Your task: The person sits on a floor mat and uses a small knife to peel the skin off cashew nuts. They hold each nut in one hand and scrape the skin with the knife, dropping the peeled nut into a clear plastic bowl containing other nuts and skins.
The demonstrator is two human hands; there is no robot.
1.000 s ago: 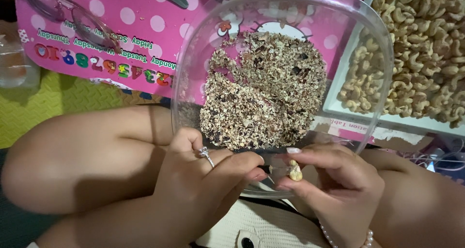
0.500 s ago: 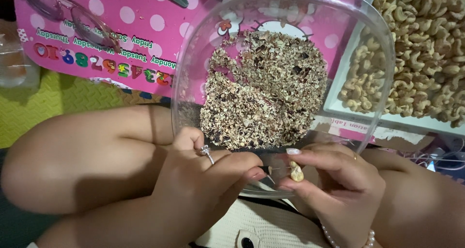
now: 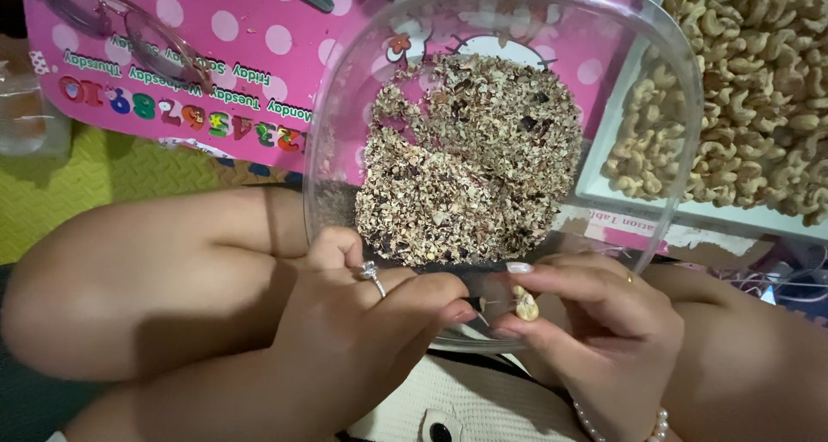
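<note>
My right hand point(image 3: 595, 338) pinches a small pale cashew nut point(image 3: 526, 306) between thumb and forefinger, just over the near rim of a clear plastic bowl point(image 3: 673, 149). My left hand point(image 3: 362, 330), with a ring on one finger, grips a small dark-handled knife point(image 3: 476, 305) whose tip points at the nut. The two hands nearly touch. Inside the bowl lies a heap of brown nut skins point(image 3: 474, 183).
A white tray point(image 3: 604, 183) full of peeled cashews point(image 3: 742, 88) sits at the right. A pink polka-dot board point(image 3: 216, 62) lies under the bowl, with glasses point(image 3: 129, 28) on it. A green mat point(image 3: 95, 192) is at left, my bare knees either side.
The knife tip and the nut have shifted slightly against each other; both hands stay at the bowl's near rim. The view has barely moved.
</note>
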